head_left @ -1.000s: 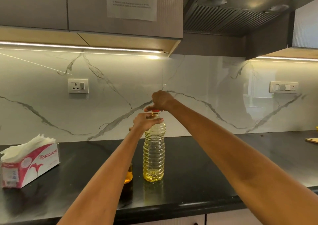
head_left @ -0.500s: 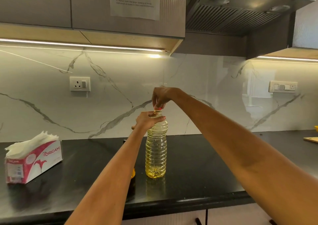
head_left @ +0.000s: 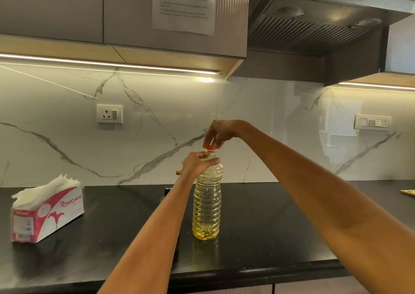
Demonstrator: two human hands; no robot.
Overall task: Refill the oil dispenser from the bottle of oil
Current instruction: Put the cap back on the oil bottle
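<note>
Two hands on one oil bottle

Left forearm hides most of the dispenser. Tissue box (head_left: 47,212) sits left on the black counter (head_left: 280,226). Left hand (head_left: 195,164) wraps the bottle (head_left: 206,206) neck; right hand (head_left: 221,132) pinches the red cap (head_left: 210,147). Marble wall behind.

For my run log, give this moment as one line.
step: uncapping | left hand: gripping bottle neck | right hand: pinching red cap | bottle: upright on counter | dispenser: hidden

Bottle (head_left: 207,206) is showing clear ribbed plastic with yellow oil; cap (head_left: 210,147) is showing red. Counter (head_left: 269,226) is showing black. Backsplash (head_left: 67,147) is showing white, grey-veined. Tissue box (head_left: 48,215) is showing red-and-white.
</note>
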